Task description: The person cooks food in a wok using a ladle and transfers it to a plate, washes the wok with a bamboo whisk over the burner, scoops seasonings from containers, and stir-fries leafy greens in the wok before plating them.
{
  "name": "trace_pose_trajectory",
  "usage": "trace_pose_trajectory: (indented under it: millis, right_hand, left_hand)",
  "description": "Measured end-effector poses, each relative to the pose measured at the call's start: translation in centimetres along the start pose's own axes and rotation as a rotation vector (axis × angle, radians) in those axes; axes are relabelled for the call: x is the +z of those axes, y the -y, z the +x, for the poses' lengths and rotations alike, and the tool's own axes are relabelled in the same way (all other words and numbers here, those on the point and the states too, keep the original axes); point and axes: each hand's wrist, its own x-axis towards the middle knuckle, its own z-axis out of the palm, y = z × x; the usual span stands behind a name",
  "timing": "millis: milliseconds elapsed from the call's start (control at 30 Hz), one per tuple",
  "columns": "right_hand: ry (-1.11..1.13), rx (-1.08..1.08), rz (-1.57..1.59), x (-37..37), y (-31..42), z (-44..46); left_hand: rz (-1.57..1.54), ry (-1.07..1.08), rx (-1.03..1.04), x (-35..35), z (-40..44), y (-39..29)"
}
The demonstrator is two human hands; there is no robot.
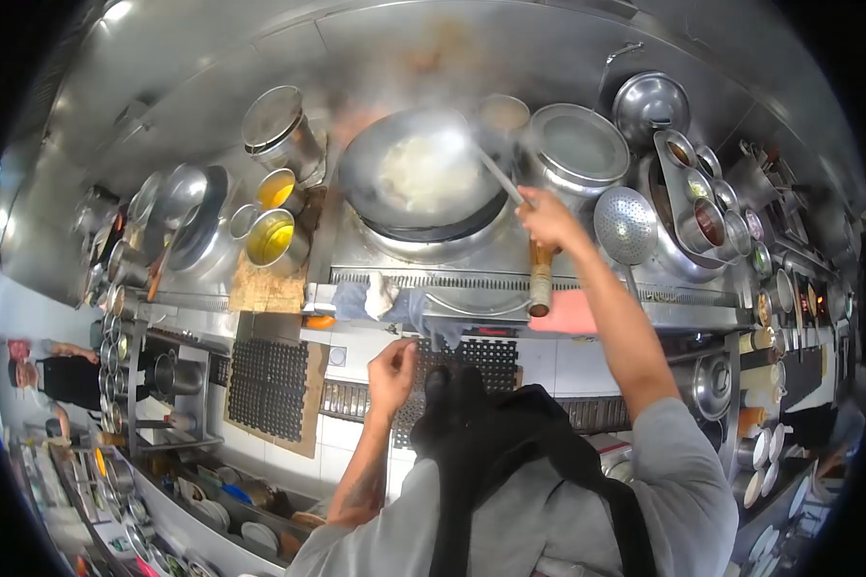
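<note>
A large wok [366,178] sits on the stove, with pale food [419,176] and steam in it. My right hand [551,219] is closed around the handle of a long metal utensil [496,173], whose far end reaches into the wok. A wooden handle [541,284] juts out below that hand. My left hand [392,375] hangs in front of the stove edge, fingers curled, touching nothing that I can make out. Nearest to it are a blue-grey cloth [351,300] and a white cloth [381,296] on the edge.
Pots with yellow liquid [270,244] stand left of the wok. To the right are a lidded pot [579,144], a perforated skimmer [625,226] and sauce containers [708,221]. A pink cloth [562,313] lies on the front edge. Another person [67,380] stands far left.
</note>
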Motion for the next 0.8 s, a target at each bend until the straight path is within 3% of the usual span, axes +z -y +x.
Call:
trace_pose_trajectory:
  millis: [100, 200, 233, 300, 333, 400, 433, 500, 533, 600, 667, 800]
  right_hand:
    - [-0.153, -0.022, -0.244, 7.7, 0.6, 1.6]
    - [0.058, 0.124, 0.426, 10.7, 2.6, -0.4]
    - [0.050, 0.141, 0.426, 9.8, 2.7, -1.5]
    - [0.256, 0.368, 0.849, 7.0, 1.6, -3.7]
    - [0.246, 0.379, 0.851, 6.5, 2.6, -5.0]
    - [0.088, 0.290, 0.287, 5.6, 4.4, -6.7]
    - [0.081, 0.302, 0.290, 6.6, 3.8, -6.0]
    - [-0.294, -0.233, -0.410, 10.6, 1.5, -2.8]
    - [-0.289, -0.204, -0.376, 12.3, 1.2, -0.9]
    - [-0.284, -0.179, -0.338, 13.9, 2.2, 0.0]
    - [0.103, 0.290, 0.674, 13.0, 4.5, -1.3]
    - [0.270, 0.396, 0.970, 6.2, 3.2, -5.2]
  left_hand:
    - [0.064, -0.036, -0.034, -4.7, 3.8, 4.6]
    - [0.056, -0.022, -0.069, -7.8, 7.4, 5.5]
    - [0.064, -0.026, -0.079, -8.6, 8.2, 5.6]
    - [0.073, -0.011, -0.091, -9.8, 9.8, 5.2]
    - [0.094, -0.010, -0.032, -9.9, 10.4, 4.6]
    - [0.063, -0.015, 0.166, -9.3, 12.3, 3.5]
    - [0.089, 0.000, 0.255, -8.6, 13.5, 2.3]
    - [0.132, 0.021, 0.461, -6.6, 16.2, -0.3]
    - [0.146, 0.018, 0.582, -5.5, 17.5, -1.7]
    - [0.144, 0.049, 0.618, -4.0, 18.6, -5.6]
    - [0.150, 0.077, 0.652, -3.7, 18.2, -6.8]
    - [0.132, 0.080, 0.573, -4.9, 15.2, -5.7]
